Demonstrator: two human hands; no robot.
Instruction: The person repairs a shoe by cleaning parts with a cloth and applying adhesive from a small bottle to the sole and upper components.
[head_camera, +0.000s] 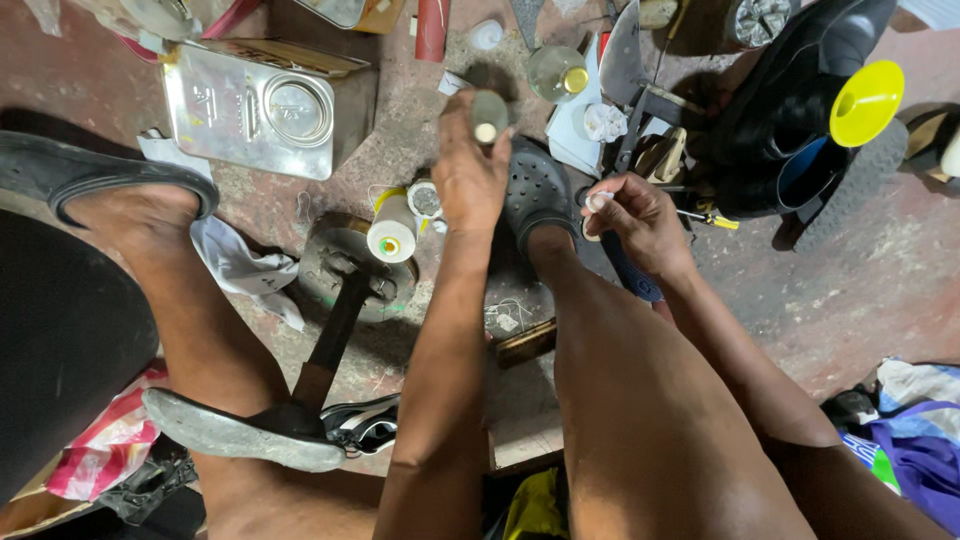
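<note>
- The left hand (470, 170) is clenched around a small cylinder (489, 115), a bottle or tube; its pale round end faces up toward the camera.
- The cylinder's long axis runs almost straight toward the lens, tipped slightly to 12 o'clock, so it sticks out of the fist at 12 o'clock.
- The right hand (640, 222) pinches a small white piece (598, 201), perhaps a cap, between thumb and fingertips; I cannot tell what it is.
- From the white piece, the cylinder's end lies at about 10 o'clock, near but apart. The left hand already has the cylinder; the right is the nearer free-working hand.
- The two hands hang above the floor on either side of a dark clog (538, 190), worn on the person's right foot.
- At 9 o'clock of the left hand, just beside it, stands a thread spool (392, 228), pale with a yellow rim, next to a small round lid (426, 199).
- The spool sits at the edge of an iron last stand (345, 275), whose stem runs down toward 6 o'clock to a shoe sole (235, 432).
- Counts: one cylinder, one white piece, one spool, one metal can (255, 105) at 10 o'clock, one yellow funnel (865, 100) at 2 o'clock, one white rag (240, 265).
- Two clogs are worn; the left one (90, 175) is at 9 o'clock.
</note>
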